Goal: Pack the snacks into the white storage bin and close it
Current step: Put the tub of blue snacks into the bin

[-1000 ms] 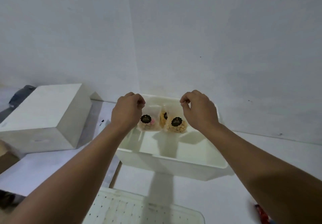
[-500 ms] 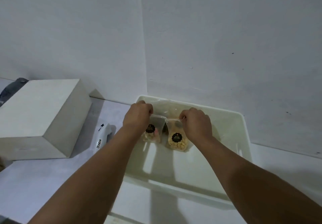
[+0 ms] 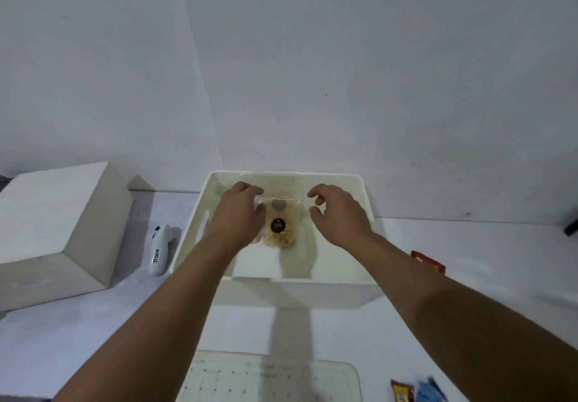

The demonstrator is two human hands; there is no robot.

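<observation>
Snack bags [image 3: 279, 229] (clear) inside bin [image 3: 328, 289]

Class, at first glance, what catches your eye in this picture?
Two bare forearms reach into the white storage bin at centre. The left hand holds a clear snack bag with a black label over the bin's floor; the right hand hovers open beside it. The bin's lid lies nearest the camera.

Head view, forward-down, close over bin [image 3: 312, 289]

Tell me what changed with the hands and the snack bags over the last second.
The snack bags went down into the white bin. The right hand let go and opened; the left hand still holds a bag's top. The lid and white box stayed put.
</observation>
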